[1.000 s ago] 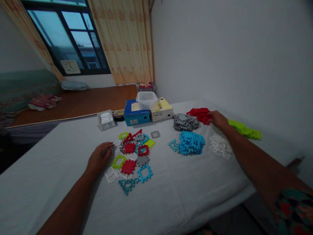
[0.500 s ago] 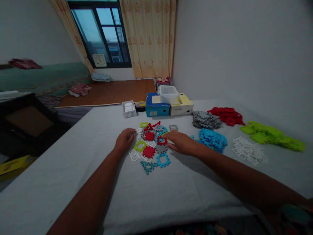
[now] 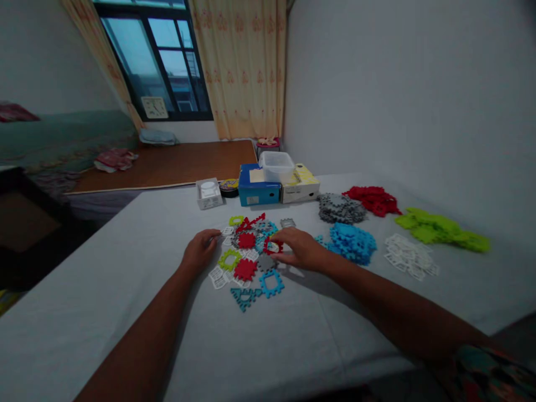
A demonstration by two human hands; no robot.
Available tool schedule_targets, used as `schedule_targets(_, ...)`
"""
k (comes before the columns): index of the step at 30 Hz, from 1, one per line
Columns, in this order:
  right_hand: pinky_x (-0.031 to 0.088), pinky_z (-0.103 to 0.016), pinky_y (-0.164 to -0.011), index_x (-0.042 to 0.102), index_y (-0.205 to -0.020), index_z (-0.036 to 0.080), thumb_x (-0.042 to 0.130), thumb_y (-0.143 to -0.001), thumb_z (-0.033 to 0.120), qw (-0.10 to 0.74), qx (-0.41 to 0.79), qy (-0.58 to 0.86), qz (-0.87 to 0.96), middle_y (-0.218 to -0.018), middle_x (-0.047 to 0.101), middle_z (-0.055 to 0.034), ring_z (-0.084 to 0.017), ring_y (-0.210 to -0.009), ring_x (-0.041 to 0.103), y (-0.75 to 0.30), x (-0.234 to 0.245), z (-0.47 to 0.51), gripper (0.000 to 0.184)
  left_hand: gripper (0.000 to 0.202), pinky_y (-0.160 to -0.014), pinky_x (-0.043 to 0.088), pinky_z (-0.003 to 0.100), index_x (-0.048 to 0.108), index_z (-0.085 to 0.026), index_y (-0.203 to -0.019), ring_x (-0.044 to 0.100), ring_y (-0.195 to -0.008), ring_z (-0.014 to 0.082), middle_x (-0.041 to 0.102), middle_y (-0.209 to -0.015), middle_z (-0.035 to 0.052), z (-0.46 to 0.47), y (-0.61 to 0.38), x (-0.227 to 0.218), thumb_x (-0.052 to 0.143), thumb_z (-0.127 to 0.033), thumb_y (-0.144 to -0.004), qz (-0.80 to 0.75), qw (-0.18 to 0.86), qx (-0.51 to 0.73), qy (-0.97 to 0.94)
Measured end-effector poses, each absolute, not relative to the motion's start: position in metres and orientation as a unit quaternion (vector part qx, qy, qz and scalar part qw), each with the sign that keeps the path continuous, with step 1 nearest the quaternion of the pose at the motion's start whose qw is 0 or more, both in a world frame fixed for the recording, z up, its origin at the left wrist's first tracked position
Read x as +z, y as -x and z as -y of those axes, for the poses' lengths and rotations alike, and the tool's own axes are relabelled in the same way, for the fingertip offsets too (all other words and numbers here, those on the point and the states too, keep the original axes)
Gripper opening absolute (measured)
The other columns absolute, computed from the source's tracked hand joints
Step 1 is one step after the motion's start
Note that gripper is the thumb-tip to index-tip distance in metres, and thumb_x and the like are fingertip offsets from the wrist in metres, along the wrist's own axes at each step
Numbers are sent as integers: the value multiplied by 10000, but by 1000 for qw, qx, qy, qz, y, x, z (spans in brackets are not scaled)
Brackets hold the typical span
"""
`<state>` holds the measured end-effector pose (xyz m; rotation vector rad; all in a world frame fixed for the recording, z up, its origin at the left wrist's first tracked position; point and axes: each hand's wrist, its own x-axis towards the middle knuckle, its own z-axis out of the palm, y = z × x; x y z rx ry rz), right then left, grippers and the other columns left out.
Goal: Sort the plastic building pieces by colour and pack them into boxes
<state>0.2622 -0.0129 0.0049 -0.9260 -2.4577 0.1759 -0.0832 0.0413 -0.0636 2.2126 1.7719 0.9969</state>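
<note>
My left hand [image 3: 200,250] rests at the left side of a loose pile of flat toothed plastic pieces. Its fingers are loosely bent and a little apart, with the fingertips beside a white lattice piece [image 3: 227,231]. On the pile's right side, my right hand [image 3: 300,249] has its thumb and forefinger at a red square frame piece [image 3: 268,246], gripping its edge. Near the hands lie a solid red piece [image 3: 245,270], a green frame [image 3: 229,260], a grey piece [image 3: 267,263], a blue square frame [image 3: 272,283] and a teal triangular piece [image 3: 244,298].
Sorted heaps lie to the right: grey [image 3: 341,208], red [image 3: 372,200], blue [image 3: 352,243], white [image 3: 411,255] and green [image 3: 439,229]. At the back stand a blue box [image 3: 258,192], a yellow-white box [image 3: 300,190], a clear tub [image 3: 277,166] and a small white box [image 3: 209,194].
The view has shifted a little, so the scene sits further left and lower. My right hand stays at the red frame and my left hand stays by the white piece.
</note>
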Motion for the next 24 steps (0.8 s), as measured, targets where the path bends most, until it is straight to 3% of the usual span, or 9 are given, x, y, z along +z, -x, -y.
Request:
schedule_targets(5,488,-383,-911,682,-1106,201,651,-880,410,280,7,376,883,-1103,710,-82,-224,-1010,631,-335,44,-7,308,460,-1023,489,423,703,-222,-1046,641,-1119,272,715,-1159,96,-45,88,-66,431,-517,-823,-599,62,315,-733)
schedule_targets(8,494,-377,-893,685,-1107,189,654,-859,391,298,-2,514,805,-1113,716,-90,-225,-994,648,-415,53,-47,321,471,-1021,492,423,704,-233,-1051,642,-1121,276,715,-1168,88,-46,90,-65,432,-539,-819,-600,58,301,-739)
schedule_targets(13,492,-301,-716,711,-1052,114,560,-892,398,306,-18,755,580,-1004,742,-138,-224,-859,670,-559,39,-93,359,468,-988,518,448,715,-256,-1024,656,-1090,291,728,-1144,80,-47,91,-61,434,-563,-812,-609,45,296,-735)
schedule_targets(18,449,-288,-650,748,-895,98,488,-912,489,267,-45,804,529,-835,741,-144,-214,-750,648,-635,17,-110,470,432,-971,531,453,712,-263,-1020,670,-1065,300,733,-1134,76,-46,90,-57,460,-545,-812,-613,37,282,-737)
schedule_targets(21,428,-300,-632,758,-863,97,506,-892,535,221,-33,835,504,-848,739,-162,-235,-769,649,-644,12,-127,506,426,-967,534,452,706,-259,-1035,673,-1068,301,726,-1152,76,-46,91,-57,451,-529,-825,-620,35,274,-734)
schedule_targets(24,418,-307,-644,757,-851,83,487,-917,464,210,-29,844,493,-892,733,-194,-255,-824,661,-642,12,-139,471,429,-976,527,444,704,-252,-1056,669,-1079,297,719,-1167,80,-46,93,-59,443,-512,-836,-623,33,266,-735)
